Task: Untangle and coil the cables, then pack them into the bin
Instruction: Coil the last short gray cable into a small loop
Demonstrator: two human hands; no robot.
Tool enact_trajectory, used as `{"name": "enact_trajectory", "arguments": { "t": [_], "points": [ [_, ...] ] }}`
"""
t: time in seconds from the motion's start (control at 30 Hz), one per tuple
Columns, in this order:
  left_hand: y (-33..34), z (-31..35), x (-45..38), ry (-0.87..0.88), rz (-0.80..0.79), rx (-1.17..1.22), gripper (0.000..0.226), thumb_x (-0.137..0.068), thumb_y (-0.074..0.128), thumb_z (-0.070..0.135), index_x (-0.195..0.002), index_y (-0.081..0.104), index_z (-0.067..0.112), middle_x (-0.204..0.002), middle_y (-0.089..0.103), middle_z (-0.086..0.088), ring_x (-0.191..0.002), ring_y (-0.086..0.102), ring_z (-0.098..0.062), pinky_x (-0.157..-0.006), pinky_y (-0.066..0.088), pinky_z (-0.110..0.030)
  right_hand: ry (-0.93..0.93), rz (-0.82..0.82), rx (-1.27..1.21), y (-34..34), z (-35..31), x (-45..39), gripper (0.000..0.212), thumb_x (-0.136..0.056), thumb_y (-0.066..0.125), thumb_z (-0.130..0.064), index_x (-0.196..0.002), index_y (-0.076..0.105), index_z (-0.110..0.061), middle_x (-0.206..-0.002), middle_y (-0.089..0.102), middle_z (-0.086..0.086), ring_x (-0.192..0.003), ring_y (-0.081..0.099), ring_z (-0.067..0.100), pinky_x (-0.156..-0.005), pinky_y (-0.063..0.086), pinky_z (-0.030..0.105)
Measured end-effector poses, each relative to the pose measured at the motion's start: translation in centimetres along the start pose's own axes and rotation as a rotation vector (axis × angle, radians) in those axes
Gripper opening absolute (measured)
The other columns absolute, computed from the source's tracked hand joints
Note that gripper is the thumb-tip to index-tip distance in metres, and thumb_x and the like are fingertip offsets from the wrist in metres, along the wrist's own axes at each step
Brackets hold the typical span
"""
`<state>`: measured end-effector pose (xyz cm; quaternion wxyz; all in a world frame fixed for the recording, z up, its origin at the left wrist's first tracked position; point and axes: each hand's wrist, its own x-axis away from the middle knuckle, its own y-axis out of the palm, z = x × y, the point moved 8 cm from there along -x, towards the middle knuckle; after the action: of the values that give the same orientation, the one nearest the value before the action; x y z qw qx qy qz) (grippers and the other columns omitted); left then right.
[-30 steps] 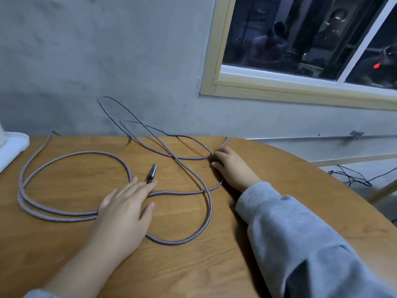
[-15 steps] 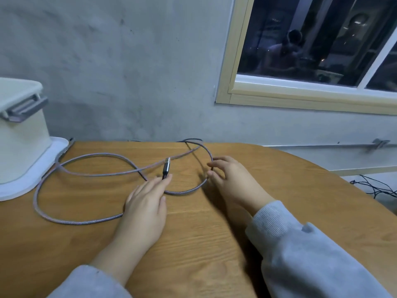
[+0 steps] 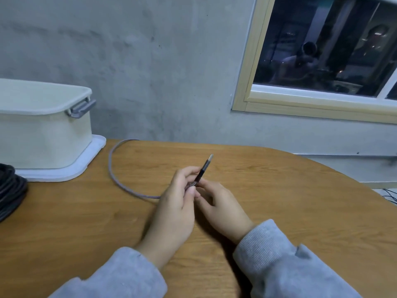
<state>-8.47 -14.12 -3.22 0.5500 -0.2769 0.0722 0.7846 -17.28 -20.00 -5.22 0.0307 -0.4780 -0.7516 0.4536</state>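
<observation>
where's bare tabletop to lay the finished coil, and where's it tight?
Free: the wooden table right of the right hand, out to its curved edge; also the strip between the braided cable and the black coil. Tight: the far left, where the bin stands on its white lid, and the middle, where both hands hold the plug end; the left hand grips it.

grey wall (image 3: 139, 61), dark window (image 3: 322, 50), wooden table (image 3: 300, 211)

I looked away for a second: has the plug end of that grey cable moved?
Yes. The plug lay flat on the table before; now both hands hold it raised above the wood, tip pointing toward the wall.
</observation>
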Motion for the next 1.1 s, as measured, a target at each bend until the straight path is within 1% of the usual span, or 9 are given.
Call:
{"name": "enact_trajectory", "arguments": {
  "t": [0.27,0.43,0.5,0.6,0.67,0.8,0.9,0.97,1.1],
  "points": [
    [-1.5,1.5,-0.6,-0.098,0.175,0.429,0.039,-0.095,0.040,-0.008,-0.106,0.057,0.025,-0.078,0.064,0.008,-0.075,0.060,-0.007,-0.071,0.049,-0.018,-0.093,-0.106,-0.209,1.3,-1.9,0.2,0.047,-0.083,0.058,-0.032,-0.125,0.058,-0.013,-0.133,0.054,-0.001,-0.125,0.049,0.009,-0.105,0.040,0.036],
    [-1.8,1.0,-1.3,-0.297,0.244,0.829,0.036,-0.095,0.034,-0.013,-0.117,0.050,0.010,-0.070,0.060,-0.002,-0.058,0.064,-0.016,-0.062,0.057,-0.029,-0.048,-0.138,-0.051,1.0,-0.7,-0.2,0.017,-0.096,0.049,-0.024,-0.108,0.061,-0.027,-0.111,0.062,-0.015,-0.116,0.052,0.006,-0.113,0.023,0.040],
    [-2.9,0.3,-1.5,-0.315,0.309,0.815,0.041,-0.096,0.036,-0.012,-0.129,0.043,0.010,-0.081,0.060,-0.007,-0.064,0.068,-0.020,-0.065,0.060,-0.031,0.003,-0.114,0.016,0.0,0.6,-0.4,0.015,-0.097,0.046,-0.030,-0.086,0.056,-0.027,-0.083,0.062,-0.009,-0.091,0.057,0.005,-0.115,0.018,0.036],
    [-4.1,-2.8,-1.2,-0.429,0.382,0.643,0.062,-0.096,0.047,-0.004,-0.148,0.021,0.019,-0.121,0.053,-0.010,-0.093,0.069,-0.024,-0.077,0.057,-0.033,-0.029,0.081,0.007,-2.9,0.7,-0.4,0.035,-0.092,0.038,-0.047,-0.075,0.048,-0.019,-0.062,0.049,-0.008,-0.063,0.048,0.009,-0.080,0.042,0.025],
    [-5.7,-4.0,-1.1,-0.440,0.389,0.244,0.080,-0.092,0.060,0.013,-0.152,0.008,0.027,-0.147,0.030,-0.005,-0.126,0.049,-0.020,-0.097,0.041,-0.032,-0.026,0.138,-0.023,-3.9,0.7,-0.3,0.040,-0.096,0.037,-0.051,-0.078,0.049,-0.017,-0.062,0.048,-0.010,-0.058,0.043,0.007,-0.059,0.036,0.019],
    [-5.0,-1.0,-2.0,0.154,0.116,-0.563,0.059,-0.085,0.045,0.058,-0.140,0.025,0.047,-0.147,0.027,0.007,-0.142,0.015,-0.009,-0.114,0.005,-0.030,-0.082,0.069,0.060,-3.6,-1.0,-0.3,0.049,-0.092,0.030,-0.060,-0.084,0.052,-0.017,-0.060,0.046,-0.003,-0.059,0.045,0.012,-0.060,0.037,0.029],
    [-3.3,-0.5,-1.7,0.288,-0.068,-0.548,0.033,-0.093,0.028,0.061,-0.102,0.051,0.039,-0.093,0.059,0.021,-0.103,0.049,0.007,-0.108,0.021,-0.032,-0.137,0.008,0.136,-2.7,-2.5,-0.2,0.047,-0.093,0.032,-0.055,-0.091,0.056,-0.016,-0.057,0.042,-0.007,-0.061,0.044,0.012,-0.060,0.035,0.030],
    [-3.1,-0.6,-1.5,0.228,-0.083,-0.363,0.033,-0.092,0.032,0.054,-0.078,0.048,0.029,-0.064,0.054,0.017,-0.068,0.052,0.001,-0.074,0.037,-0.016,-0.136,0.017,0.123,-2.9,-2.8,-0.2,0.038,-0.095,0.038,-0.050,-0.094,0.058,-0.017,-0.059,0.044,-0.008,-0.062,0.044,0.011,-0.060,0.035,0.028],
    [-5.2,-1.6,-2.2,0.004,0.200,-0.007,0.035,-0.094,0.039,0.045,-0.070,0.049,0.022,-0.048,0.044,0.012,-0.049,0.040,-0.003,-0.061,0.040,-0.026,-0.079,0.067,0.054,-3.7,-2.2,-0.3,0.013,-0.096,0.050,-0.030,-0.087,0.054,-0.021,-0.064,0.047,-0.010,-0.064,0.044,0.006,-0.062,0.035,0.020]
  ]
}}
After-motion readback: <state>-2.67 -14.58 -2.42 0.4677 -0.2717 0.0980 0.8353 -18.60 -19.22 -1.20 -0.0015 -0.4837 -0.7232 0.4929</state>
